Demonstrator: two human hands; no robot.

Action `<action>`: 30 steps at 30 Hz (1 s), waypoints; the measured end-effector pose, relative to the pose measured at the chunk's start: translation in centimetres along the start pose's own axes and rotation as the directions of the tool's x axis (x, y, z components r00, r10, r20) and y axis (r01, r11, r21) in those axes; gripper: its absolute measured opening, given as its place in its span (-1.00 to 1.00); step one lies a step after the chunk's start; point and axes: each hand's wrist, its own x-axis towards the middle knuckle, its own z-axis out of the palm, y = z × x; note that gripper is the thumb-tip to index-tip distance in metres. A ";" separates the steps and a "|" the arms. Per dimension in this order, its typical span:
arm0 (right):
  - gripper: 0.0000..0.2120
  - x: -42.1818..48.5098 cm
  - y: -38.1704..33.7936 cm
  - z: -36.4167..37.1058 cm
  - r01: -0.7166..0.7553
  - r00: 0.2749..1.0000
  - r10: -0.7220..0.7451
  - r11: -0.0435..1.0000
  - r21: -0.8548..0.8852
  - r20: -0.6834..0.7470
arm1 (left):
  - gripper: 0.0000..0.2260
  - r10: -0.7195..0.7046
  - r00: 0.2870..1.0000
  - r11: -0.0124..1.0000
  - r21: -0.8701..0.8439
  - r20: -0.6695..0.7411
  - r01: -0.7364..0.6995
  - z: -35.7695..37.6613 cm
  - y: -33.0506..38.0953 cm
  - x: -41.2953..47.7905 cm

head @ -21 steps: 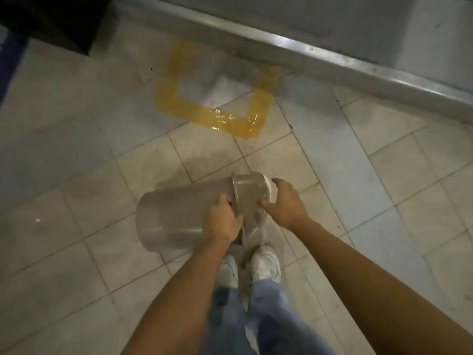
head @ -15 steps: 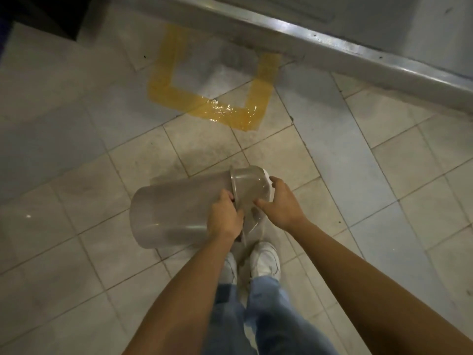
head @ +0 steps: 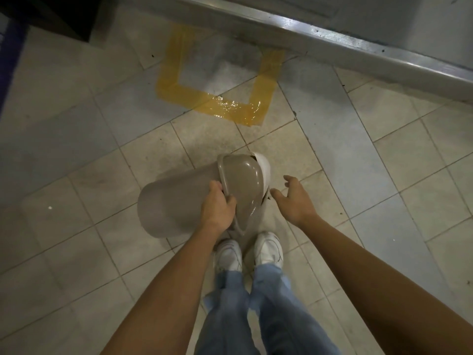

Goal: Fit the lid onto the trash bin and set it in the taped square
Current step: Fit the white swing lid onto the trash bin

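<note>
A grey-beige plastic trash bin [head: 174, 203] is held on its side above the tiled floor, its base pointing left. Its domed lid [head: 243, 183] sits on the right end, with a white flap [head: 265, 166] at the far edge. My left hand [head: 217, 208] grips the bin at the rim where lid and body meet. My right hand [head: 294, 198] hovers just right of the lid, fingers spread, not touching it. The yellow taped square [head: 217, 103] lies on the floor ahead, against the wall base.
A metal skirting ledge [head: 332, 47] runs along the far wall behind the tape. A dark cabinet [head: 51, 16] stands at the top left. My white shoes [head: 248, 252] and jeans are directly below the bin.
My right hand has let go of the lid and drawn back to the right with open fingers. The bin has stayed on its side in my left hand.
</note>
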 end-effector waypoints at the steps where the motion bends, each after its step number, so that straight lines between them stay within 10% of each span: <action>1: -0.39 -0.4 -0.1 -0.1 0.004 1.000 -0.004 1.000 0.000 0.007 | -0.88 0.005 1.000 1.000 -0.019 0.004 -0.004 -0.5 0.2 -0.4; 15: -0.44 -3.3 -0.4 -3.3 -0.057 0.983 0.100 0.964 0.259 -0.155 | -0.70 0.029 0.999 0.932 -0.360 -0.044 -0.043 -4.0 1.7 -3.8; 30: -0.37 -4.4 -1.0 -2.1 -0.257 0.962 0.257 0.734 0.628 0.094 | -0.67 0.012 1.000 0.877 -0.481 0.014 -0.003 -4.2 -1.7 -2.2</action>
